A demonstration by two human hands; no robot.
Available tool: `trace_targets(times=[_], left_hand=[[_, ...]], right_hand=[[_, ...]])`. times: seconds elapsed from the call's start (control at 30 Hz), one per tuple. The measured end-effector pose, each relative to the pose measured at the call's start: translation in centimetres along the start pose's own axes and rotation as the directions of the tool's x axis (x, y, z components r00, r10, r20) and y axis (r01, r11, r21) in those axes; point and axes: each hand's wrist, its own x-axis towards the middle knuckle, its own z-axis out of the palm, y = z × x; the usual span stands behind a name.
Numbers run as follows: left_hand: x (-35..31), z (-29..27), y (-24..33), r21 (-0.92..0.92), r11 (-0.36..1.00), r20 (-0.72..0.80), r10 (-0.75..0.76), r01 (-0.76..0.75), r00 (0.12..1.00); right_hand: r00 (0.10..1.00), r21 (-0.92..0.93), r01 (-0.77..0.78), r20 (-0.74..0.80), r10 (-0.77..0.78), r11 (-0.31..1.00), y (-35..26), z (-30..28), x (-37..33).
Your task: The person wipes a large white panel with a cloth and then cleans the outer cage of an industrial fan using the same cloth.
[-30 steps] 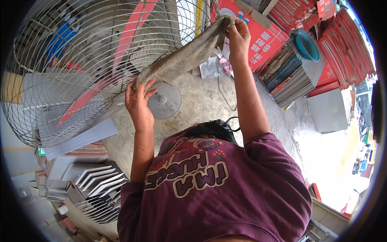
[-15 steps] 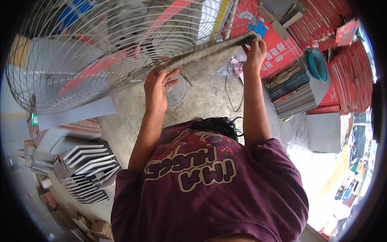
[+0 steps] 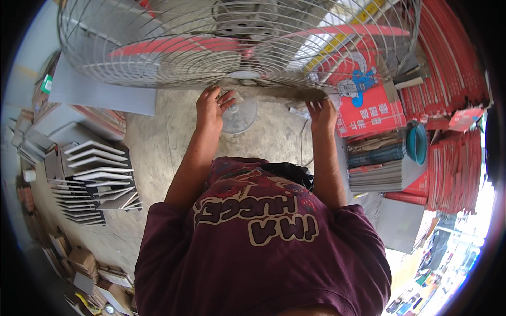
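Observation:
A large fan (image 3: 243, 75) with a wire guard and pinkish-red blades (image 3: 174, 47) fills the top of the head view. Along the guard's lower edge stretches a greyish-brown, fuzzy strip that looks like a dusty cloth (image 3: 279, 94). My right hand (image 3: 323, 115) pinches its right end with bent fingers. At the left end, my left hand (image 3: 210, 113) has its fingertips on the cloth against the wires, its other fingers curled loosely. Part of the cloth is hard to tell apart from the guard behind it.
Below the fan, a round grey base (image 3: 241, 117) rests on the concrete floor. Racked tile samples (image 3: 100, 168) and a flat grey panel (image 3: 105, 89) are at left. On the right are a red printed carton (image 3: 369, 116), stacked red boxes (image 3: 456, 168) and a teal basin (image 3: 417, 145).
The view has swung, so the fan now lies straight across the top. My right hand has come down level with the left, and the cloth has gone from slanted to nearly horizontal.

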Motion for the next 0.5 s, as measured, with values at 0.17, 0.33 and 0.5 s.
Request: trace_targets(times=[0.17, 0.33, 0.5], left_hand=[[1.8, -4.7, 3.4, -0.069, 0.992, -0.127, 0.095, -0.105, 0.987], [2.7, -9.1, 7.2, -0.149, 0.968, -0.165, 0.178, -0.203, 0.97], [2.7, -12.8, 11.0, -0.113, 0.926, -0.23, 0.329, -0.361, 0.916]], right_hand=[[0.976, -0.086, -0.107, 0.181, 0.121, 0.991, 2.9, 4.2, -4.0], [0.931, -0.152, -0.157, 0.307, 0.198, 0.976, 4.9, 7.7, -6.8], [0.879, -0.258, -0.136, 0.413, 0.237, 0.956, 5.8, 10.8, -10.0]])
